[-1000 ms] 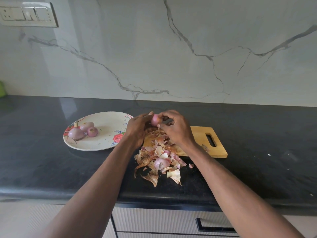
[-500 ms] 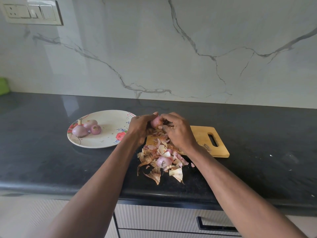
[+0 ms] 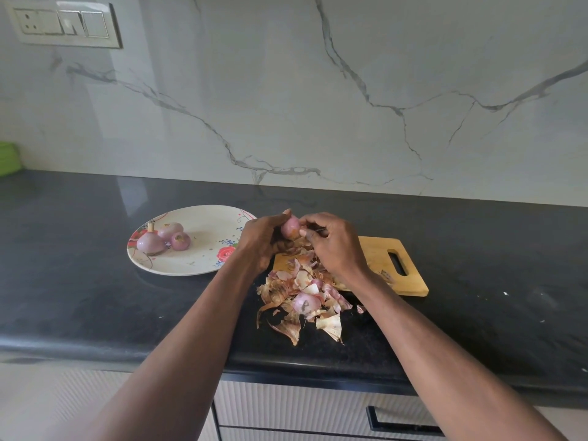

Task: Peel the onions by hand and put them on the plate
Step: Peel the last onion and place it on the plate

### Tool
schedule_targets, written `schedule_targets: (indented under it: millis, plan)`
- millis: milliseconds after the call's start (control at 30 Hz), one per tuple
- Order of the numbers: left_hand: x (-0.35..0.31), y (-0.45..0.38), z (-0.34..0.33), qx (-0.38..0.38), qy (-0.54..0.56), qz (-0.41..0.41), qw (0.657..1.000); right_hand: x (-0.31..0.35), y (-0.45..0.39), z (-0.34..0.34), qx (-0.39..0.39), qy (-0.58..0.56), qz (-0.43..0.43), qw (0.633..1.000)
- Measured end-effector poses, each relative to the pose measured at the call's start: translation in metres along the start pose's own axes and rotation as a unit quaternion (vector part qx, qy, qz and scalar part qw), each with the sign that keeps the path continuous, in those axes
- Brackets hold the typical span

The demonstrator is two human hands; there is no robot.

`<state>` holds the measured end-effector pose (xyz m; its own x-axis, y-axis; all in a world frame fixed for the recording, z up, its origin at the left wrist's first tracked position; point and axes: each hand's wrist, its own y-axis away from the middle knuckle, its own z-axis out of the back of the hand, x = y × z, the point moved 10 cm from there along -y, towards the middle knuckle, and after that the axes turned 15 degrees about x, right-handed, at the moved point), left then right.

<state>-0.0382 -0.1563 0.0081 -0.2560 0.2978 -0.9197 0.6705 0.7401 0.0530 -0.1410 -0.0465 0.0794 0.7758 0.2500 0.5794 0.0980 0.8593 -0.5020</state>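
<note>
Holding the onion [image 3: 291, 226] up over the cutting board [image 3: 375, 256], the left hand [image 3: 259, 240] grips it while the right hand [image 3: 334, 243] now pinches skin at its side, barely shifted from a second ago, so peeling's ongoing. Plate [image 3: 203, 265] with three onions sits just left, open counter [image 3: 79, 281] around, peels [image 3: 302, 297] piled near the edge.

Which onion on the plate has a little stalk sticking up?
The biggest pink onion, nearest the floral white plate's left rim. The other two smaller ones beside it show none.
</note>
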Motion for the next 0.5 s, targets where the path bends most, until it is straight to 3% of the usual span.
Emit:
schedule_targets:
  millis: [200, 500]
  plan:
    - [-0.001, 0.001, -0.013, 0.052, -0.008, 0.005, 0.999, 0.004, 0.005, 0.010, -0.049, 0.022, 0.001, 0.999]
    - [-0.003, 0.004, -0.022, 0.095, 0.092, -0.003, 0.991, 0.000, 0.004, 0.013, -0.065, 0.059, -0.007, 0.996]
